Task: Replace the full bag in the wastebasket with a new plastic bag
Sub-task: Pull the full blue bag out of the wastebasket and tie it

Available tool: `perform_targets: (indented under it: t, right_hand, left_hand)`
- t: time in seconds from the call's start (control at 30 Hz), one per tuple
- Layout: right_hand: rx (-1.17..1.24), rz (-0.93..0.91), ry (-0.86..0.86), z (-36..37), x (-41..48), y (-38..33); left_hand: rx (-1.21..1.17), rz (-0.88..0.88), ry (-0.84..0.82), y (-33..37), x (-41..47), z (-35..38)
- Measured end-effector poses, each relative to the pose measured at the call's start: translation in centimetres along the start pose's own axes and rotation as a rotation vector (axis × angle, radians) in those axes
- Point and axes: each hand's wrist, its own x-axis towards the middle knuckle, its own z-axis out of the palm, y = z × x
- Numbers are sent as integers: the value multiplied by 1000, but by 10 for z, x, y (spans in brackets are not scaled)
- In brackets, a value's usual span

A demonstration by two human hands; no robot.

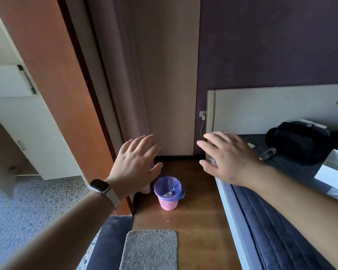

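Cream-strapped watch [99, 186] on our left wrist; our left hand [134, 164] and right hand [225, 158] spread wide, holding nothing. Below, between them, pink wastebasket [168, 203] with purple bag [174, 185] stands upright on wood floor [195, 191], near bed [281, 240].

Wood floor [195, 217] fills the middle. A pink wastebasket [168, 201] with a purple liner [167, 185] over its rim stands on it near the centre, at 12 o'clock from a grey mat [149, 250] at the bottom edge. A pale crumb [167, 222] lies between them. At 9 o'clock is pebble-patterned flooring [27, 201], with a dark rug [113, 240] just beside the mat. At 3 o'clock a bed [281, 240] with a dark quilted cover carries a black bag [297, 142] at 2 o'clock, a small dark cylinder [268, 153] touching its left side, and a white box [334, 168] at the right edge.
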Motion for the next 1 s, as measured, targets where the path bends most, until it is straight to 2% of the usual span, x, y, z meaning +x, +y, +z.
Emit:
perform_targets:
  t: [0.13, 0.5, 0.73, 1.0]
  right_hand:
    - [53, 55, -31, 35, 12, 59]
    - [140, -15, -71, 111, 65, 199]
    - [175, -46, -118, 161, 111, 232]
    - [186, -63, -189, 252, 201, 258]
  left_hand:
    - [-19, -65, -38, 18, 53, 30]
    - [-10, -83, -74, 68, 183, 99]
    - [-13, -128, -103, 47, 232, 147]
    - [-95, -152, -53, -10, 303, 249]
